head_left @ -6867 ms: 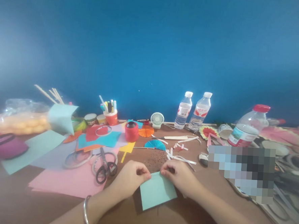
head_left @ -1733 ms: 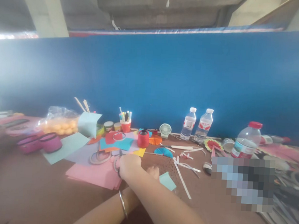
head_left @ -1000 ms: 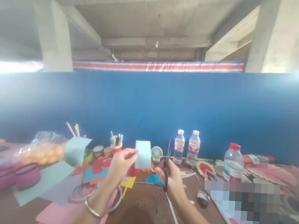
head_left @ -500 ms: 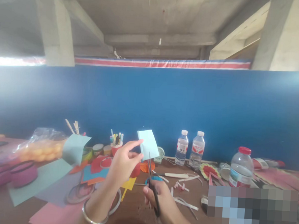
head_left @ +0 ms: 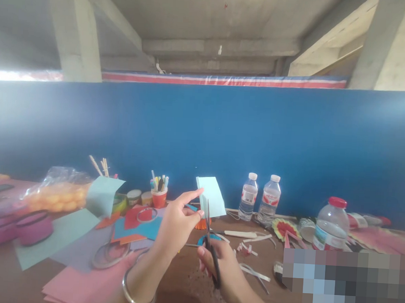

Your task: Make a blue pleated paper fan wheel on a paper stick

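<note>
A folded piece of light blue paper (head_left: 214, 195) is pinched at its left side between the thumb and fingers of my left hand (head_left: 181, 221). My right hand (head_left: 228, 267) grips a pair of black-handled scissors (head_left: 215, 262), with the fingers around the handles. The blades point up and overlap the paper's lower edge; whether they are apart cannot be made out. A silver bangle (head_left: 135, 298) circles my left wrist. Behind the scissors, a blue pleated paper piece (head_left: 211, 239) and an orange one lie on the table, partly hidden.
White paper strips (head_left: 255, 272) lie to the right, below two water bottles (head_left: 248, 197). A larger red-capped bottle (head_left: 331, 225) stands farther right. Coloured sheets (head_left: 77, 283), tape rolls (head_left: 110, 255) and a cup of pens (head_left: 159, 197) are on the left. A blue partition (head_left: 204, 124) rises behind the table.
Both hands, the paper and the scissors have shifted slightly right in view, as the camera also moved a little. My grip on paper and scissors is the same.
</note>
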Action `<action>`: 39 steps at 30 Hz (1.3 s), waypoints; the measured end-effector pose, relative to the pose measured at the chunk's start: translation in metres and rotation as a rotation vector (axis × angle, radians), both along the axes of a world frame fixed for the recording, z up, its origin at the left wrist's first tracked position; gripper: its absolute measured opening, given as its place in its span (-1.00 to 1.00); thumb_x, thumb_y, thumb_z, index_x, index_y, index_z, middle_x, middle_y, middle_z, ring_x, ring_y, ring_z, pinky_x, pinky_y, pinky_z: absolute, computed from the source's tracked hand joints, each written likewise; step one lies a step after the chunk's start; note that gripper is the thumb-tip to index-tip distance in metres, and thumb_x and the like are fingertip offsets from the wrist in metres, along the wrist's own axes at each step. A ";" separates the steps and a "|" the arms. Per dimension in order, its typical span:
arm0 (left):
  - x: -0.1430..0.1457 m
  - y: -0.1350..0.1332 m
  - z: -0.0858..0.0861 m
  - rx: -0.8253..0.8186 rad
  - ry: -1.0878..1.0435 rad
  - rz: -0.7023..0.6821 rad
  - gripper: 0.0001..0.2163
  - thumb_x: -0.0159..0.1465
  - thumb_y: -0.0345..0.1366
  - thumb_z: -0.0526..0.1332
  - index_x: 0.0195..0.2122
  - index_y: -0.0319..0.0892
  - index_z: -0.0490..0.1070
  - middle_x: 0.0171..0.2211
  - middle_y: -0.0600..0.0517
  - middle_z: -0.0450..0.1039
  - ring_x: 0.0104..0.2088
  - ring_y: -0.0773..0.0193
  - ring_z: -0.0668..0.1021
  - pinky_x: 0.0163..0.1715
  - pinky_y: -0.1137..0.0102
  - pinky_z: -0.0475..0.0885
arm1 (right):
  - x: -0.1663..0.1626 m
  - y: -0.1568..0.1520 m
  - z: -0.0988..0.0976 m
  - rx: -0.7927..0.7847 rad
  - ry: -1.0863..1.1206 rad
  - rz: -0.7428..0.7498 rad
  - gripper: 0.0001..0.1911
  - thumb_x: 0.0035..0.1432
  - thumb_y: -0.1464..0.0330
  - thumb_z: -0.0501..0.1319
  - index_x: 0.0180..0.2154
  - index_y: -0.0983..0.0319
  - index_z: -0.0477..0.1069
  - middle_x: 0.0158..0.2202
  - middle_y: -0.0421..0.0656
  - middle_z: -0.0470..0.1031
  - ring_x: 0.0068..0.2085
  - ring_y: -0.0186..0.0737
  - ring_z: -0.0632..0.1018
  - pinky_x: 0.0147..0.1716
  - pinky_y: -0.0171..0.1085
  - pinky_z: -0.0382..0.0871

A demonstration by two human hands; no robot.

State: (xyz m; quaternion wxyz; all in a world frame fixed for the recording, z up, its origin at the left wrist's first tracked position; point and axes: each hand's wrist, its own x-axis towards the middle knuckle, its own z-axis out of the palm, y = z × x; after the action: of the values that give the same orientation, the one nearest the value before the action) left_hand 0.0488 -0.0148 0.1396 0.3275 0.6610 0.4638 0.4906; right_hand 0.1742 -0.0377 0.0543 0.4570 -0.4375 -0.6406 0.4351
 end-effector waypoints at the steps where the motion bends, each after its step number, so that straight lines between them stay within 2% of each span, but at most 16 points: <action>1: 0.000 0.000 0.000 -0.008 0.003 0.006 -0.54 0.04 -0.37 0.16 0.02 -0.04 0.32 -0.67 0.20 0.31 -0.69 0.43 0.23 -0.64 0.51 0.22 | 0.000 0.000 0.000 -0.005 -0.008 -0.004 -0.53 -0.03 -0.02 0.13 -0.58 0.28 0.27 -0.70 -0.29 0.23 -0.64 -0.41 0.25 -0.63 -0.41 0.05; 5: 0.001 0.000 -0.002 -0.032 0.006 0.020 -0.54 0.03 -0.35 0.17 0.02 -0.05 0.32 -0.72 0.22 0.22 -0.71 0.44 0.16 -0.68 0.52 0.16 | 0.001 0.001 -0.001 -0.014 -0.057 -0.020 -0.54 -0.01 -0.01 0.12 -0.58 0.27 0.26 -0.70 -0.29 0.22 -0.63 -0.41 0.25 -0.63 -0.42 0.04; 9: 0.001 0.003 -0.009 0.014 -0.001 0.020 -0.54 0.04 -0.35 0.16 0.03 -0.06 0.31 -0.72 0.23 0.20 -0.69 0.44 0.18 -0.65 0.52 0.19 | 0.001 0.002 -0.003 -0.003 -0.072 -0.027 -0.54 0.01 0.00 0.10 -0.57 0.27 0.26 -0.67 -0.27 0.24 -0.62 -0.40 0.26 -0.63 -0.42 0.03; 14: 0.003 0.007 -0.015 0.080 -0.034 0.005 -0.54 0.04 -0.39 0.14 0.03 -0.08 0.31 -0.57 0.14 0.40 -0.52 0.38 0.41 -0.48 0.50 0.33 | 0.002 0.001 0.000 0.000 -0.083 -0.022 -0.53 0.01 -0.02 0.09 -0.59 0.27 0.24 -0.66 -0.26 0.24 -0.62 -0.40 0.26 -0.63 -0.41 0.03; 17: 0.004 0.006 -0.014 0.077 -0.053 -0.020 -0.54 0.04 -0.41 0.14 0.02 -0.11 0.32 -0.46 0.07 0.46 -0.43 0.34 0.47 -0.43 0.48 0.36 | 0.003 0.000 0.003 0.009 -0.089 -0.017 -0.52 0.00 -0.02 0.10 -0.61 0.27 0.24 -0.69 -0.28 0.20 -0.62 -0.40 0.25 -0.62 -0.41 0.03; 24: 0.003 0.004 -0.013 0.030 -0.068 -0.029 -0.49 0.04 -0.40 0.15 0.08 -0.12 0.24 -0.57 0.12 0.43 -0.54 0.37 0.43 -0.50 0.48 0.33 | 0.003 0.004 -0.002 0.001 -0.080 -0.022 -0.55 0.02 0.02 0.12 -0.60 0.28 0.26 -0.70 -0.29 0.21 -0.62 -0.42 0.25 -0.61 -0.41 0.03; 28: 0.003 0.004 -0.014 0.043 -0.077 -0.050 -0.51 0.05 -0.41 0.15 0.06 -0.09 0.26 -0.57 0.12 0.43 -0.53 0.37 0.44 -0.51 0.49 0.34 | 0.004 0.003 0.000 -0.020 -0.044 0.018 -0.53 0.01 0.00 0.12 -0.59 0.29 0.26 -0.69 -0.27 0.23 -0.63 -0.42 0.24 -0.63 -0.41 0.02; 29: 0.003 0.004 -0.014 0.047 -0.076 -0.060 -0.51 0.05 -0.42 0.14 0.05 -0.06 0.26 -0.53 0.12 0.44 -0.52 0.38 0.45 -0.50 0.49 0.35 | 0.005 0.003 0.001 -0.020 -0.038 0.027 -0.52 0.01 0.00 0.12 -0.59 0.29 0.27 -0.69 -0.27 0.23 -0.63 -0.42 0.24 -0.63 -0.41 0.01; 31: 0.003 0.005 -0.014 0.072 -0.086 -0.073 -0.53 0.05 -0.45 0.13 0.03 -0.02 0.28 -0.32 0.07 0.47 -0.49 0.41 0.47 -0.48 0.50 0.37 | 0.005 0.001 0.004 -0.017 -0.034 0.037 -0.52 0.00 -0.01 0.11 -0.60 0.29 0.27 -0.69 -0.27 0.22 -0.63 -0.42 0.23 -0.63 -0.41 0.00; 34: 0.003 0.006 -0.014 0.123 -0.107 -0.085 -0.55 0.04 -0.47 0.12 -0.02 0.02 0.33 0.05 0.05 0.25 -0.46 0.47 0.48 -0.45 0.50 0.42 | 0.005 0.000 0.006 -0.016 -0.027 0.038 -0.51 0.00 -0.01 0.12 -0.61 0.29 0.26 -0.69 -0.26 0.23 -0.63 -0.42 0.23 -0.63 -0.40 0.00; 36: 0.003 0.007 -0.014 0.140 -0.110 -0.096 -0.55 0.04 -0.47 0.12 -0.03 0.03 0.33 0.11 0.07 0.16 -0.47 0.49 0.48 -0.43 0.49 0.44 | 0.006 0.001 0.006 -0.009 -0.021 0.041 -0.51 0.00 -0.01 0.12 -0.61 0.29 0.27 -0.68 -0.25 0.23 -0.63 -0.42 0.23 -0.63 -0.40 -0.01; 39: 0.002 0.007 -0.014 0.140 -0.126 -0.124 -0.55 0.03 -0.47 0.13 -0.03 0.01 0.33 0.09 0.06 0.18 -0.47 0.50 0.47 -0.42 0.50 0.46 | 0.006 0.002 0.005 -0.002 -0.010 0.054 -0.51 -0.01 -0.01 0.12 -0.60 0.30 0.28 -0.68 -0.25 0.23 -0.63 -0.42 0.23 -0.62 -0.40 -0.01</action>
State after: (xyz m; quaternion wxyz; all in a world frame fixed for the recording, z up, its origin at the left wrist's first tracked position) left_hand 0.0511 -0.0081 0.1253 0.3388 0.6776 0.3650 0.5412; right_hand 0.1806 -0.0362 0.0594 0.4414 -0.4228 -0.6541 0.4456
